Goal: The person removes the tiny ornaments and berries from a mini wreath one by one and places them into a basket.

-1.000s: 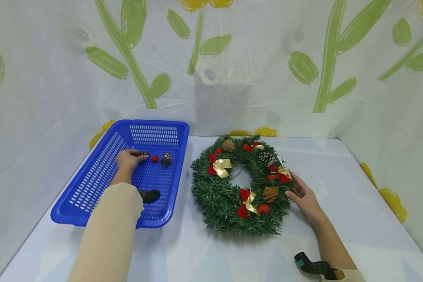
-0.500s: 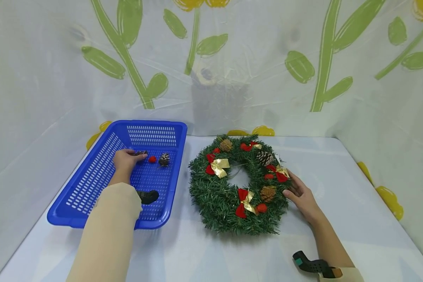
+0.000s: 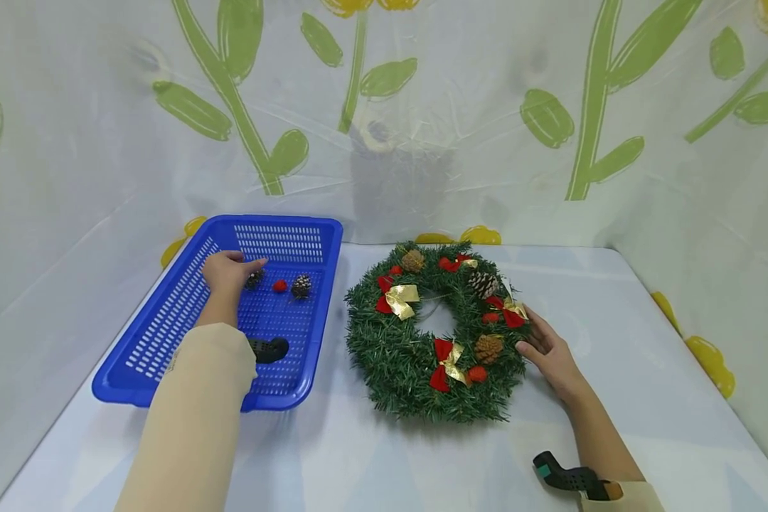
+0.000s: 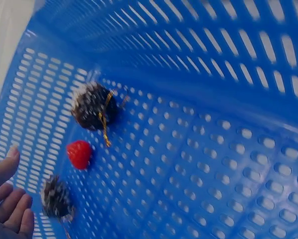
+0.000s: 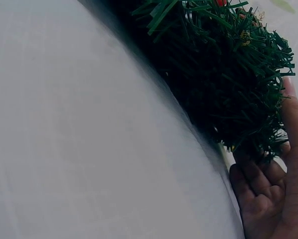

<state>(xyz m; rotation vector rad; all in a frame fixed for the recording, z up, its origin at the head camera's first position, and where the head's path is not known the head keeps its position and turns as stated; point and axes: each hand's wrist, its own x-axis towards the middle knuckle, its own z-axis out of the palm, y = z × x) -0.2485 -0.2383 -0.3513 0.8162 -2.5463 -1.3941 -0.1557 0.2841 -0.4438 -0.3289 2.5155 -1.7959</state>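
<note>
My left hand [image 3: 225,272] hovers inside the blue basket [image 3: 275,313], thumb and fingers spread apart with nothing between them. Just below the fingers, a frosted pinecone [image 4: 56,196] lies on the basket floor. Beside it are a red berry-like ball [image 4: 79,154] and a second frosted pinecone [image 4: 94,106] with a gold tie. To the right, a green Christmas wreath [image 3: 390,363] lies on the table. My right hand [image 3: 555,359] grips its right edge; in the right wrist view the thumb is along the outer side and the curled fingers [image 5: 256,181] reach underneath.
The wreath bears red-and-gold bows [image 3: 446,364], brown pinecones [image 3: 488,349], a frosted pinecone [image 3: 483,284] and red balls [image 3: 477,374]. A white table [image 3: 589,284] holds both wreath and basket. Behind it hangs a flower-printed curtain [image 3: 461,92].
My left hand has let go of the frosted pinecone, which now rests in the basket, and has lifted slightly with its fingers apart. The right hand stays at the wreath.
</note>
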